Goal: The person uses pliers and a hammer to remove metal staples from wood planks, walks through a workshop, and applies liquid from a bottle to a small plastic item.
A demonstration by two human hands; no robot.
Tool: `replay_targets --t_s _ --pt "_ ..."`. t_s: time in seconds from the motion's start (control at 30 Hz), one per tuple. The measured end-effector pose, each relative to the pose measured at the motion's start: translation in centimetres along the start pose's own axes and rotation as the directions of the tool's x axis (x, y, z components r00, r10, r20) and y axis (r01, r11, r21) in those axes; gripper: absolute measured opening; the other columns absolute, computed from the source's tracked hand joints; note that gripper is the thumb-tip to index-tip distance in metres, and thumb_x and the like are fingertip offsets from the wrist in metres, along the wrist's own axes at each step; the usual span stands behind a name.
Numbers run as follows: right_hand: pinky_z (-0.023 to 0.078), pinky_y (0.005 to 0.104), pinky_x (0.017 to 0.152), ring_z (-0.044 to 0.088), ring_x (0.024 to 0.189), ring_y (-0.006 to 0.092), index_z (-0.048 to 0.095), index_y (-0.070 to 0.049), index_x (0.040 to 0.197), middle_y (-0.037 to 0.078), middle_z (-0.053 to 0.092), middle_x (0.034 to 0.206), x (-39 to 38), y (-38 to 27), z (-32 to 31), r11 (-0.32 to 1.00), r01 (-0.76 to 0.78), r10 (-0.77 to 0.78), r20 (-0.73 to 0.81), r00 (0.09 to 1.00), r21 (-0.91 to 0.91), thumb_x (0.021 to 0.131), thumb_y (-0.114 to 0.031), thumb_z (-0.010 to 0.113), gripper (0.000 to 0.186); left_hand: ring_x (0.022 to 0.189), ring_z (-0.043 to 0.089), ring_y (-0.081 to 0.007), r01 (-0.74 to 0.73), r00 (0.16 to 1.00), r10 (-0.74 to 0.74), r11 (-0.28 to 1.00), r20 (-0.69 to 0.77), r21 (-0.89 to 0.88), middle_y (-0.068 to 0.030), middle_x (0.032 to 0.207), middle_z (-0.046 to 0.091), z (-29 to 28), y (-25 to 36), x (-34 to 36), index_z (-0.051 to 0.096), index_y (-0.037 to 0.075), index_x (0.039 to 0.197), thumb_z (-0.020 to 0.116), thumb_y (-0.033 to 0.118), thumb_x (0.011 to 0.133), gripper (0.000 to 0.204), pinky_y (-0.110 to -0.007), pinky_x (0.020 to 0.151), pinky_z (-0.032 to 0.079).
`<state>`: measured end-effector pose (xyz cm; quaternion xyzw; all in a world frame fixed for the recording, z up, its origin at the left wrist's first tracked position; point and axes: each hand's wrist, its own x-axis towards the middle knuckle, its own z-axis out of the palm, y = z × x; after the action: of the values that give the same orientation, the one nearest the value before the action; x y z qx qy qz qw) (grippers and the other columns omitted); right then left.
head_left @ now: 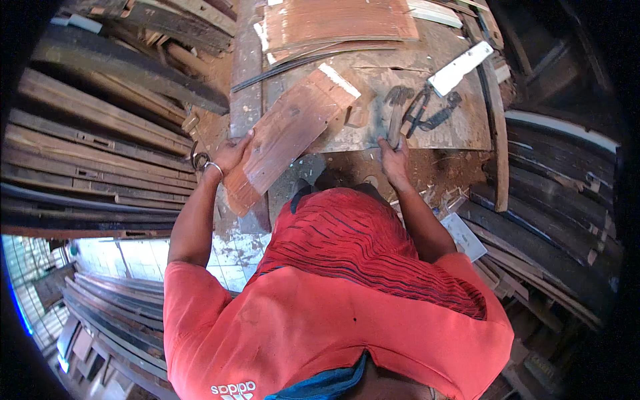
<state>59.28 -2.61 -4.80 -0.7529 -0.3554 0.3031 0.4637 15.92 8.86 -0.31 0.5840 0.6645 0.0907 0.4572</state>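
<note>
My left hand (230,157) is closed on the near left edge of a reddish-brown wooden board (293,130), thumb on its upper face. The board lies tilted over the left side of the worktable (460,133), its far end whitish. At the table's front edge, my right hand (395,159) is wrapped round the wooden handle of a hammer (396,120), whose dark head points away from me. Just right of the hammer lie pliers (417,113) with dark and orange handles. A black, curved object (445,111) is beside them, its kind unclear.
A small wood block (357,117) sits between board and hammer. Wide wooden panels (340,23) and thin dark strips (307,65) lie farther back. A white-faced piece (460,69) rests at the right. Stacked timber (100,147) flanks the left, with more dark planks (547,180) on the right.
</note>
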Motion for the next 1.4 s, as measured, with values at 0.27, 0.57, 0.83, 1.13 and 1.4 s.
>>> replay_targets --t_s 0.27,0.57,0.83,1.13,1.4 --pt "0.039 0.0291 0.045 0.049 0.051 0.0083 0.059 -0.007 0.093 -0.002 0.053 0.064 -5.7 1.6 -8.0 0.966 -0.232 0.221 0.101 0.97 0.112 0.092 -0.022 0.074 0.021 0.079 0.064 -0.0325 -0.182 0.961 0.112 0.945 0.253 0.273 -0.0225 0.079 0.069 2.7 7.4 9.5 0.071 -0.002 0.079 0.047 0.072 0.095 0.079 -0.045 0.083 0.049" --pt "0.051 0.0338 0.078 0.064 0.085 0.0168 0.068 -0.001 0.116 0.008 0.071 0.091 -6.6 1.8 -7.1 0.967 -0.256 0.252 0.197 0.947 -0.003 0.096 -0.045 0.069 0.048 0.099 0.068 -0.0448 -0.384 0.916 0.393 0.79 0.086 0.479 -0.0272 0.103 0.071 6.6 9.0 11.0 0.074 0.003 0.098 0.047 0.073 0.093 0.076 -0.048 0.093 0.051" --pt "0.04 0.0308 0.052 0.05 0.057 0.0106 0.06 -0.008 0.091 0.0 0.056 0.069 -2.9 -0.6 -6.5 0.939 -0.326 0.3 0.204 0.932 0.107 0.099 -0.044 0.067 0.037 0.102 0.067 -0.045 -0.271 0.96 0.273 0.847 0.063 0.457 -0.0256 0.105 0.072 7.3 13.4 10.3 0.072 0.004 0.105 0.049 0.072 0.093 0.073 -0.052 0.091 0.052" --pt "0.04 0.03 0.049 0.051 0.058 0.009 0.06 -0.007 0.103 0.0 0.058 0.075 -2.2 -6.8 -8.4 0.96 -0.075 0.054 0.084 0.995 0.27 0.104 -0.04 0.058 0.033 0.094 0.066 -0.0463 -0.33 0.911 0.406 0.82 -0.069 0.467 -0.0256 0.096 0.07 9.6 12.6 11.1 0.07 0.004 0.089 0.049 0.063 0.096 0.063 -0.054 0.085 0.051" --pt "0.053 0.0448 0.082 0.067 0.095 0.0293 0.06 0.003 0.124 0.02 0.069 0.098 -0.2 -4.0 -7.9 0.979 -0.041 0.092 0.255 0.963 -0.198 0.101 -0.056 0.051 0.064 0.094 0.067 -0.0453 -0.3 0.937 0.35 0.817 -0.01 0.492 -0.0258 0.097 0.07 8.5 13.3 10.6 0.071 0.006 0.09 0.05 0.067 0.094 0.064 -0.053 0.084 0.052"
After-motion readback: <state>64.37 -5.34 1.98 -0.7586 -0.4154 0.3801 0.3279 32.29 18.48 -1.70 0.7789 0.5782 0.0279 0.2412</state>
